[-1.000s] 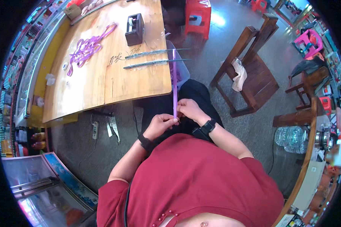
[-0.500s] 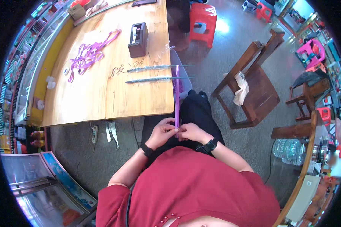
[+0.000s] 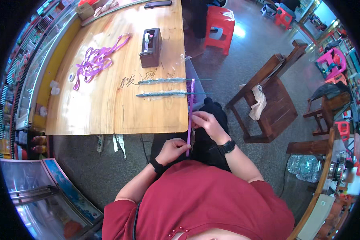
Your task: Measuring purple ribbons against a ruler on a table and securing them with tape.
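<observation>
A purple ribbon point(image 3: 190, 105) runs straight toward me from two thin dark sticks, whose ends reach past the table's right edge. Clear tape fixes the far stick point(image 3: 160, 81) and the near stick point(image 3: 156, 95) to the tabletop. Close to my body, my left hand point(image 3: 173, 150) pinches the ribbon by its lower part. Farther up, beside the table corner, my right hand point(image 3: 207, 125) has its fingers closed at the ribbon; the fingertips are partly hidden. On the table lie a loose heap of purple ribbon point(image 3: 93, 64) and a black tape dispenser point(image 3: 150, 48).
The wooden table point(image 3: 96, 116) fills the left. Under its right edge stands a translucent bin point(image 3: 191, 72), partly hidden. A wooden chair point(image 3: 270, 100) with a cloth on it and a red stool point(image 3: 220, 30) are to the right. A glass-topped freezer point(image 3: 40, 188) stands lower left.
My right hand has moved up along the ribbon, away from my left hand. My left hand stays pinched low on the ribbon, slightly nearer my body. The whole view has shifted slightly.
</observation>
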Available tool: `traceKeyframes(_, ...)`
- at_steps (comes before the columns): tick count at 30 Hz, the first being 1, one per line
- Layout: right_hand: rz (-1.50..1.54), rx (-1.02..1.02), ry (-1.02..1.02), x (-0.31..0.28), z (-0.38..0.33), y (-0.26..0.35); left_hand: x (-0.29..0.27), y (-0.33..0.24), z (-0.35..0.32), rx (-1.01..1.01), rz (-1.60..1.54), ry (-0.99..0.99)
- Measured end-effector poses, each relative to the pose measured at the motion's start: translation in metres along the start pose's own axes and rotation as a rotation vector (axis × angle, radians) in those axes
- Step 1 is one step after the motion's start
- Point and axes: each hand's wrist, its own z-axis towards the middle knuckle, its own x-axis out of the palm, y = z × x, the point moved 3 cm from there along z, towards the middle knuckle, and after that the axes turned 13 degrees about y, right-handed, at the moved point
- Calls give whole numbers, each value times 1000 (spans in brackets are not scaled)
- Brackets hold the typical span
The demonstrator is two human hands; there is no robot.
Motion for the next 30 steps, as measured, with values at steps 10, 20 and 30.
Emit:
traceKeyframes(10,-66,-249,-269,4,14,7,2,-16,-1,43,114,20)
traceKeyframes(20,34,-174,-249,6,13,13,2,-17,0,105,136,30)
traceKeyframes(30,111,-324,-390,-11,45,40,3,-16,-1,59,62,126)
